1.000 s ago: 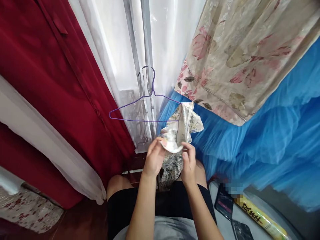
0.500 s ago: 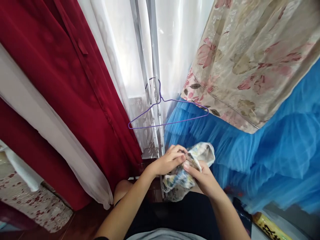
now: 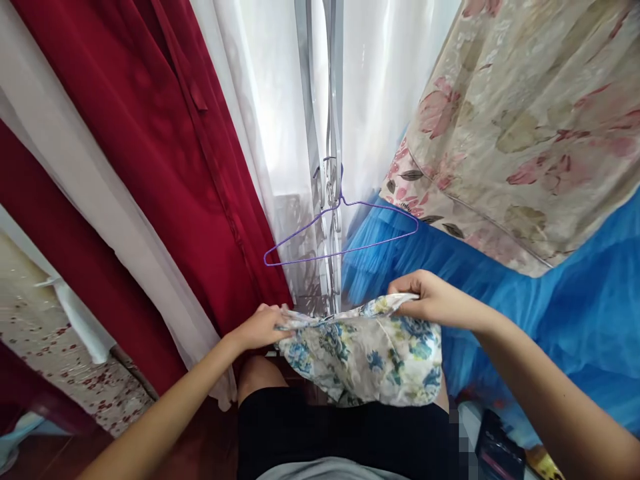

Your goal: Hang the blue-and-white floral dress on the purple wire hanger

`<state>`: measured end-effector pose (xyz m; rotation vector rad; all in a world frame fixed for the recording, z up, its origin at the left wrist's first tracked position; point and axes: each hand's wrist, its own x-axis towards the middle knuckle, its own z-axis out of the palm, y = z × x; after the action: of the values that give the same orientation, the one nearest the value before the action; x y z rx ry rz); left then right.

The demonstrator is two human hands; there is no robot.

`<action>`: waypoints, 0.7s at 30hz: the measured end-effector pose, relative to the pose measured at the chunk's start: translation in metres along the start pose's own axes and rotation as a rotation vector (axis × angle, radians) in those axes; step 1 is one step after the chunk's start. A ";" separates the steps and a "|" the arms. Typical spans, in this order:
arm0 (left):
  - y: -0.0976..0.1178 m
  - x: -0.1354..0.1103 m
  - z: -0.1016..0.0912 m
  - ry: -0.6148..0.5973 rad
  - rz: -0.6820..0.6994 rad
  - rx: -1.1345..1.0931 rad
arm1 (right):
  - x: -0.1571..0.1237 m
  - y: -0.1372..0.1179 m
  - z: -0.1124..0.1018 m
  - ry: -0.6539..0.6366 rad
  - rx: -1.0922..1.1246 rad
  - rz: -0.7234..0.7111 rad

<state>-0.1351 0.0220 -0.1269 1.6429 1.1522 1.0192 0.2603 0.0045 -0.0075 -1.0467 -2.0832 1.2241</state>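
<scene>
A small white garment with a blue and yellow flower print [image 3: 367, 357] is stretched out in front of me, over my lap. My left hand [image 3: 260, 327] pinches its left top edge with closed fingers. My right hand [image 3: 425, 297] grips its right top edge, held a little higher. Above and behind the garment, a bare purple wire hanger [image 3: 345, 233] hangs on a metal window frame [image 3: 327, 153], apart from both hands.
A dark red curtain [image 3: 125, 133] hangs at left beside a white sheer curtain [image 3: 260, 100]. Blue netting [image 3: 550, 313] and a beige cloth with pink flowers [image 3: 525, 113] fill the right. A dark phone [image 3: 497, 453] lies at the bottom right.
The garment was bunched between both hands near the middle. My hands have moved apart, left hand to the left and right hand up and right, spreading the garment wide.
</scene>
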 end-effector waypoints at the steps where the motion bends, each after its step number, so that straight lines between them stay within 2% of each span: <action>1: 0.003 0.003 -0.016 0.008 -0.009 0.027 | 0.010 0.003 -0.004 0.051 -0.042 0.000; 5: 0.038 0.019 -0.064 0.190 0.078 0.144 | 0.060 0.021 -0.012 0.343 -0.269 -0.058; 7: 0.061 0.028 -0.077 0.215 0.171 0.287 | 0.083 0.031 -0.013 0.470 -0.395 -0.110; 10: 0.094 0.043 -0.083 0.221 0.265 0.417 | 0.104 0.040 -0.009 0.508 -0.547 -0.117; 13: 0.119 0.060 -0.072 0.149 0.366 0.509 | 0.109 0.039 0.002 0.461 -0.667 -0.085; 17: 0.140 0.086 -0.037 0.074 0.528 0.600 | 0.099 0.033 0.017 0.428 -0.701 -0.078; 19: 0.144 0.096 -0.020 0.128 0.550 0.661 | 0.090 0.035 0.018 0.447 -0.641 -0.115; 21: 0.145 0.100 -0.007 0.236 0.555 0.715 | 0.079 0.042 0.010 0.553 -0.533 -0.177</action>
<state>-0.0802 0.0905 0.0261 2.5623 1.3420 1.2473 0.2222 0.0762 -0.0460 -1.2163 -2.0179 0.2332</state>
